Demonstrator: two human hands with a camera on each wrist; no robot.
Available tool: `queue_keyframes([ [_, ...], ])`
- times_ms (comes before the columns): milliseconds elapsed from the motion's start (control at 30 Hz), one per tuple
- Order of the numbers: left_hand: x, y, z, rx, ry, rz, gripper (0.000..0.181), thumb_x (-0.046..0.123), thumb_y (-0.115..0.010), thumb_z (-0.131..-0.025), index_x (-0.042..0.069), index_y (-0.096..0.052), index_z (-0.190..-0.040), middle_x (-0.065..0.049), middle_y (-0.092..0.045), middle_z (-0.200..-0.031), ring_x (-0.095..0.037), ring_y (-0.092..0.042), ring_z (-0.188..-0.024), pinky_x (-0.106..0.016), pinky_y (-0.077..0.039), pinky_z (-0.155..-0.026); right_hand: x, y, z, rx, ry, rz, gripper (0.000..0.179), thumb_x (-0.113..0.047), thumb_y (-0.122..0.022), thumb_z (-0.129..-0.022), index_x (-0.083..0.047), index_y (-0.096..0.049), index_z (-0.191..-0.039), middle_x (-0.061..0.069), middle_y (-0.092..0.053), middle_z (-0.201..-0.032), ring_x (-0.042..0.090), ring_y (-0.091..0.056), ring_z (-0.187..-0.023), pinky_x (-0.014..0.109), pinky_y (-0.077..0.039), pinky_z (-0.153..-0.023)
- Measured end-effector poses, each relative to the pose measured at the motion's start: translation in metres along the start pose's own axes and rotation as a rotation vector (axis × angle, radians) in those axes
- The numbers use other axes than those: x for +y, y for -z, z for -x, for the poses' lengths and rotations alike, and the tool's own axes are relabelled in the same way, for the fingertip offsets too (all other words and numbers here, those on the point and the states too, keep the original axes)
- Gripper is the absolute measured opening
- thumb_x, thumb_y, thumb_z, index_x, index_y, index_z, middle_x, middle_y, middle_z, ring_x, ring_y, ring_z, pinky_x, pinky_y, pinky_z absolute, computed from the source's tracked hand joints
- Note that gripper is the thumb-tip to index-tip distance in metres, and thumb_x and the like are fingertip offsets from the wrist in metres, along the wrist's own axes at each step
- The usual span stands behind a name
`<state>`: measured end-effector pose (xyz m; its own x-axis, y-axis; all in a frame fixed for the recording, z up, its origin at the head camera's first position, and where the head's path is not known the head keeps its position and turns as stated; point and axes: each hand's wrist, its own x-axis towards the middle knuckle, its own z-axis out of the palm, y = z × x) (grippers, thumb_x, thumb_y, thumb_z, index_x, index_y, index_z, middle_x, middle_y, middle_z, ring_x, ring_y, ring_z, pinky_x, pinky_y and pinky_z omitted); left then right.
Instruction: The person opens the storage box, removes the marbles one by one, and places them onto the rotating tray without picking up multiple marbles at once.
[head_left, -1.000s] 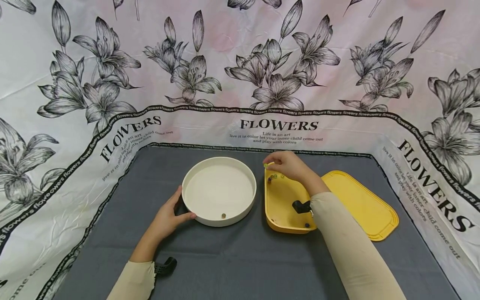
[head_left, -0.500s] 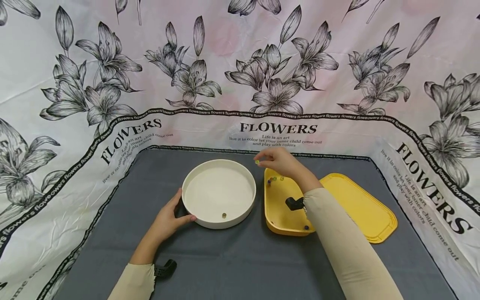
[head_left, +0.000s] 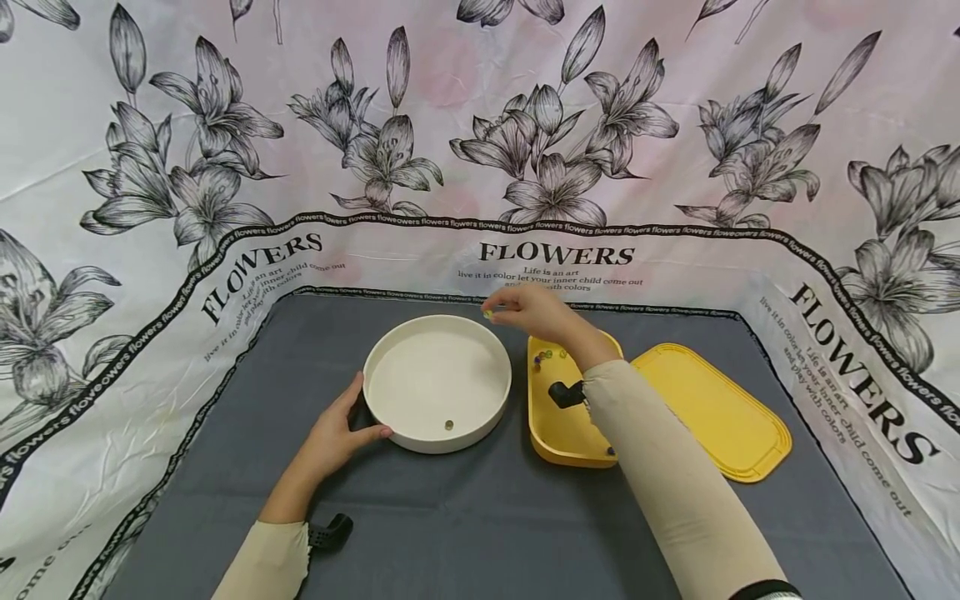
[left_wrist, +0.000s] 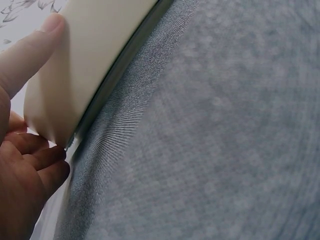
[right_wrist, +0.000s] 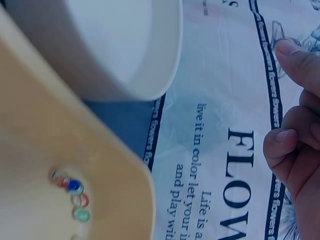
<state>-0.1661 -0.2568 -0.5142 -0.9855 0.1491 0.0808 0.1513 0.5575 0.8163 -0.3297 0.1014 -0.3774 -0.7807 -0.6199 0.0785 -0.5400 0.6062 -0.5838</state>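
My left hand [head_left: 333,437] grips the left side of a round white tray [head_left: 435,375], its thumb on the outer wall and other fingers at the lower edge in the left wrist view. One small brownish marble [head_left: 449,425] lies inside, near the front. Between thumb and fingers, my right hand [head_left: 538,317] pinches a yellow-green marble [head_left: 488,314] above the tray's back right rim. Below that arm stands a yellow box [head_left: 555,417] with several coloured glass marbles [right_wrist: 75,187] in its back left corner. The right wrist view does not show the pinched marble.
A yellow lid [head_left: 720,408] lies to the right of the box, partly behind the right sleeve [head_left: 667,475]. Grey cloth [head_left: 450,525] covers the table. A white flower-printed sheet [head_left: 420,258] rises behind and at both sides.
My right hand has moved left with the yellow-green marble, from above the box's back corner to the tray's back right rim. The left hand keeps its place on the tray.
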Motion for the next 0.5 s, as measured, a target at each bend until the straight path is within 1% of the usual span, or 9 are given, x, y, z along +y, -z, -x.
queue_keyframes([
  [33, 0.000, 0.000, 0.000, -0.001, -0.001, -0.002, 0.122, 0.043, -0.088, -0.080, 0.001, -0.010, -0.164, -0.019, -0.013, -0.170, -0.038, -0.021, -0.155, -0.057, -0.029, -0.122, -0.002, -0.001, -0.002, -0.001, 0.007, 0.004, 0.021, -0.027, -0.068, -0.101, -0.027, -0.075, -0.121, -0.003, -0.061, -0.079, 0.017, -0.049, -0.063, 0.032, -0.042, -0.058],
  [67, 0.000, 0.000, 0.000, -0.001, -0.003, 0.000, 0.122, 0.043, -0.088, -0.079, 0.001, -0.011, -0.164, -0.020, -0.013, -0.170, -0.038, -0.020, -0.155, -0.057, -0.029, -0.122, -0.004, -0.001, -0.004, -0.004, 0.006, 0.003, 0.021, -0.027, -0.069, -0.101, -0.028, -0.075, -0.121, -0.004, -0.065, -0.086, 0.015, -0.051, -0.066, 0.031, -0.043, -0.060],
  [100, 0.000, 0.000, -0.001, -0.001, -0.004, -0.002, 0.122, 0.043, -0.088, -0.079, 0.000, -0.010, -0.164, -0.020, -0.013, -0.170, -0.038, -0.020, -0.155, -0.058, -0.029, -0.122, -0.006, -0.002, -0.006, -0.007, 0.006, 0.002, 0.021, -0.026, -0.068, -0.101, -0.028, -0.075, -0.121, -0.003, -0.067, -0.090, 0.016, -0.051, -0.067, 0.031, -0.044, -0.061],
  [167, 0.000, 0.000, -0.001, 0.003, -0.009, -0.002, 0.122, 0.043, -0.088, -0.079, 0.000, -0.011, -0.164, -0.020, -0.014, -0.170, -0.038, -0.021, -0.155, -0.058, -0.030, -0.122, -0.009, -0.004, -0.010, -0.012, 0.013, -0.001, 0.021, -0.025, -0.069, -0.101, -0.027, -0.075, -0.121, 0.005, -0.063, -0.081, 0.019, -0.047, -0.062, 0.032, -0.041, -0.058],
  [200, 0.000, 0.000, -0.001, 0.003, -0.008, -0.002, 0.122, 0.042, -0.088, -0.079, 0.000, -0.011, -0.164, -0.019, -0.013, -0.170, -0.039, -0.021, -0.155, -0.058, -0.030, -0.121, -0.010, -0.006, -0.012, -0.014, 0.014, 0.002, 0.021, -0.025, -0.069, -0.101, -0.027, -0.076, -0.121, 0.006, -0.062, -0.080, 0.020, -0.045, -0.062, 0.033, -0.040, -0.057],
  [267, 0.000, 0.000, 0.000, 0.007, -0.006, -0.006, 0.122, 0.042, -0.088, -0.079, 0.001, -0.011, -0.164, -0.019, -0.014, -0.170, -0.039, -0.021, -0.155, -0.058, -0.030, -0.121, -0.011, -0.009, -0.016, -0.021, 0.012, 0.003, 0.021, -0.025, -0.069, -0.101, -0.027, -0.076, -0.121, 0.001, -0.066, -0.088, 0.018, -0.049, -0.067, 0.031, -0.043, -0.060],
  [400, -0.001, 0.001, 0.001, 0.008, -0.004, -0.019, 0.122, 0.044, -0.088, -0.079, 0.001, -0.012, -0.164, -0.020, -0.015, -0.170, -0.039, -0.021, -0.155, -0.058, -0.029, -0.122, -0.010, -0.017, -0.023, -0.038, 0.011, 0.008, 0.021, -0.027, -0.070, -0.100, -0.028, -0.076, -0.120, -0.003, -0.069, -0.094, 0.015, -0.051, -0.068, 0.030, -0.044, -0.060],
  [433, -0.001, 0.001, 0.001, 0.007, -0.004, -0.025, 0.122, 0.044, -0.088, -0.079, 0.001, -0.012, -0.164, -0.020, -0.015, -0.170, -0.039, -0.021, -0.155, -0.059, -0.029, -0.122, -0.010, -0.018, -0.025, -0.044, 0.011, 0.006, 0.021, -0.026, -0.070, -0.100, -0.028, -0.076, -0.120, 0.000, -0.068, -0.090, 0.015, -0.049, -0.065, 0.030, -0.043, -0.058],
  [500, -0.001, 0.001, 0.002, 0.005, -0.002, -0.020, 0.122, 0.045, -0.088, -0.079, 0.000, -0.012, -0.164, -0.021, -0.015, -0.169, -0.039, -0.021, -0.155, -0.058, -0.028, -0.122, -0.010, -0.021, -0.029, -0.053, 0.008, 0.003, 0.021, -0.027, -0.070, -0.100, -0.028, -0.076, -0.120, 0.000, -0.068, -0.088, 0.016, -0.049, -0.064, 0.031, -0.043, -0.058],
])
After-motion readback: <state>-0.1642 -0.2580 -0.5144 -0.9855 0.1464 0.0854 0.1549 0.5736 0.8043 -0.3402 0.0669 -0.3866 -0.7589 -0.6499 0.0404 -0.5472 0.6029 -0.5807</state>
